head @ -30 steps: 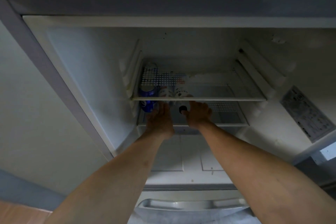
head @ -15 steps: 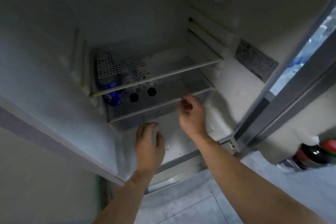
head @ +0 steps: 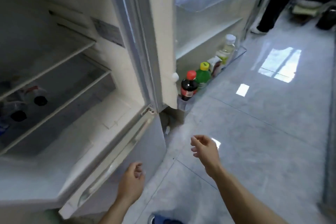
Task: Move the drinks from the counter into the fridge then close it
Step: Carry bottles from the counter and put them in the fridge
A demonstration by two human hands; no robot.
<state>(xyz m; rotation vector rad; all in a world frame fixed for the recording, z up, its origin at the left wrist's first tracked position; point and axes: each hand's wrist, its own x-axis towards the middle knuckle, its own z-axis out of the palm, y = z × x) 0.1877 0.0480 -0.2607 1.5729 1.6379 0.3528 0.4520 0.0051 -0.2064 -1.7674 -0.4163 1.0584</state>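
Both hands empty, fingers loosely curled: left hand (head: 131, 181) near the open fridge (head: 76, 132), right hand (head: 204, 148) over the tiled floor (head: 254, 132); bottles (head: 189, 87) fill the door rack.

Dim, motion-blurred fridge interior (head: 54, 71); perhaps window glare on floor (head: 280, 63).

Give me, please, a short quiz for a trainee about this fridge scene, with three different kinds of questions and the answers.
1. True or false: the left hand holds a bottle.
2. Which cap is on the dark cola bottle in the door bin? A) red B) yellow C) white
3. Fill in: the door stands ___.

Key: 1 false, both it and the right hand are empty. 2 A. 3 open.
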